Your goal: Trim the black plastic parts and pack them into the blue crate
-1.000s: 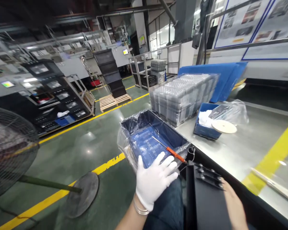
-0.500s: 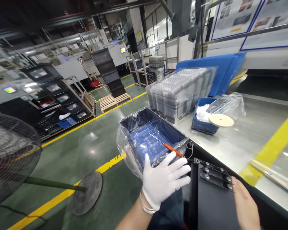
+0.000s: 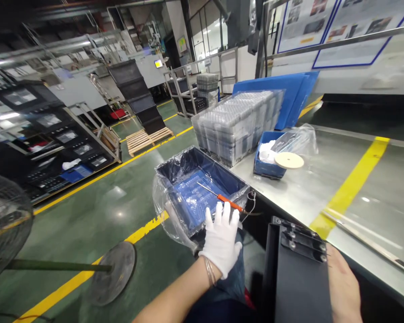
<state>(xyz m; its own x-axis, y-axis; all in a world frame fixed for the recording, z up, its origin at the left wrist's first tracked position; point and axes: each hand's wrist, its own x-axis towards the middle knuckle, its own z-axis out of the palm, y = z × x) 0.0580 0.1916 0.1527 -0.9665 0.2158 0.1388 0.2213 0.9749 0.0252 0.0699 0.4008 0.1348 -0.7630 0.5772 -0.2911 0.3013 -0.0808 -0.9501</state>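
My left hand, in a white glove, rests open against the front rim of a dark blue tote lined with a clear plastic bag. Inside the tote lies a blue ribbed tray. An orange-handled screwdriver lies across the tray, just beyond my fingertips. My bare right hand grips the edge of a black panel with metal hinge plates. The fingers of that hand are partly hidden behind the panel.
A steel table with a yellow stripe runs along the right. On it stand a stack of plastic-wrapped trays, and a small blue crate holding white cloth and a pale disc. A floor fan stands at the left.
The view has swung, shifting the scene left and up. My left hand has slid back toward the tote's front rim, its fingers now pointing upward. The screwdriver stays in the tote.
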